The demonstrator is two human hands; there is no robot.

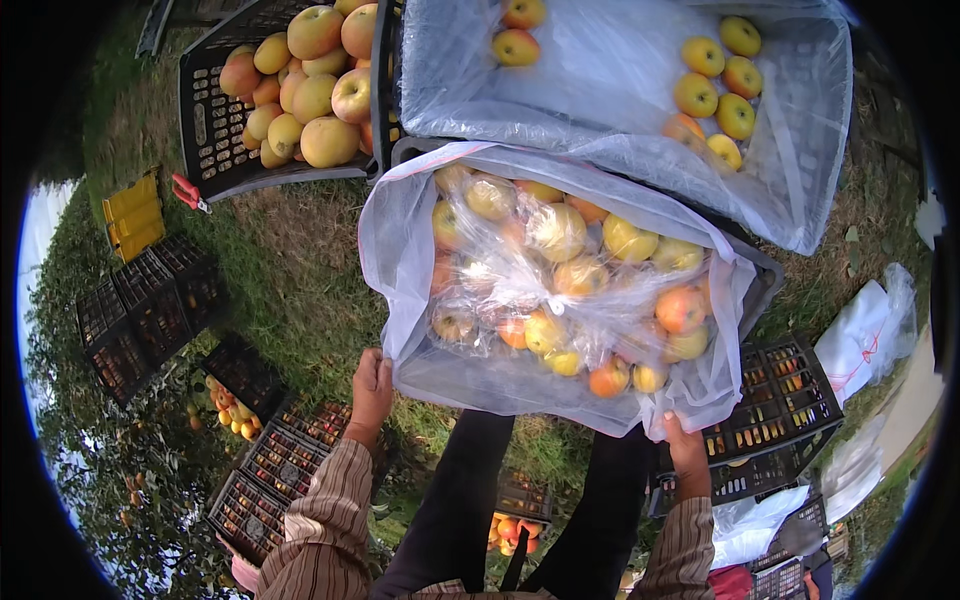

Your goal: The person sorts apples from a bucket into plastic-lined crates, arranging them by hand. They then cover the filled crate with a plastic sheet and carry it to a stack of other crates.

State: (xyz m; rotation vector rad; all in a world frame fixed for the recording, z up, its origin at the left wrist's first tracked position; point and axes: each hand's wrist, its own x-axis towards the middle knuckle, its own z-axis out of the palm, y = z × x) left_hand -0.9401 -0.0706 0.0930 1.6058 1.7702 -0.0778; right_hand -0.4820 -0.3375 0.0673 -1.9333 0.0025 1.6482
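Observation:
In front of me a dark plastic crate holds apples (628, 238) under a clear plastic bag (517, 289) gathered into a knot at its middle. A whitish mesh liner (401, 217) surrounds them and hangs over the crate's rim. My left hand (372, 388) grips the liner's near left corner. My right hand (686, 442) pinches the liner's near edge towards the right, thumb up. Just beyond stands a crate lined with clear plastic film (600, 67), with a few apples (695, 95) at its right and left sides.
A black crate of apples (315, 97) stands at upper left, red-handled pruning shears (190, 193) at its corner. Stacked black crates (142, 315) stand on grass at left, more crates (780, 397) at right by white plastic sheets (862, 337). A person in red (729, 583) is at lower right.

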